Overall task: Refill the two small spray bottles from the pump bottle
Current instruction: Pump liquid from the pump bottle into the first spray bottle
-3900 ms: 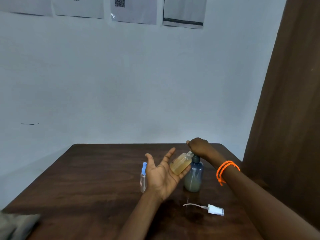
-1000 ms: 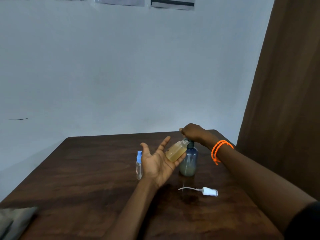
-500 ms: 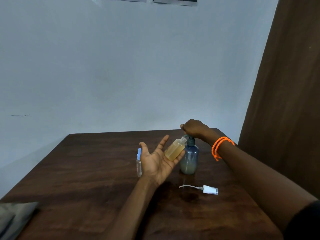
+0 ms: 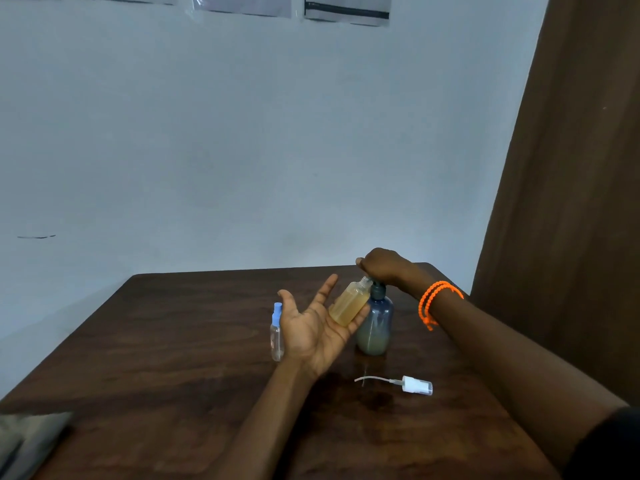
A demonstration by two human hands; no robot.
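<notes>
Now my right hand (image 4: 382,266) presses the pump bottle (image 4: 375,323); my open left hand (image 4: 313,327) should keep the uncapped spray bottle (image 4: 349,303) under the nozzle.

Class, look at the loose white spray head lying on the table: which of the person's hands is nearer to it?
Left. The left hand cradles the amber bottle just above-left of the white spray head; the right hand is farther back, on the pump bottle.

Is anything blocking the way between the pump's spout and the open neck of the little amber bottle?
Nothing visible does: the amber bottle lies tilted in the left hand, neck right at the pump bottle.
</notes>
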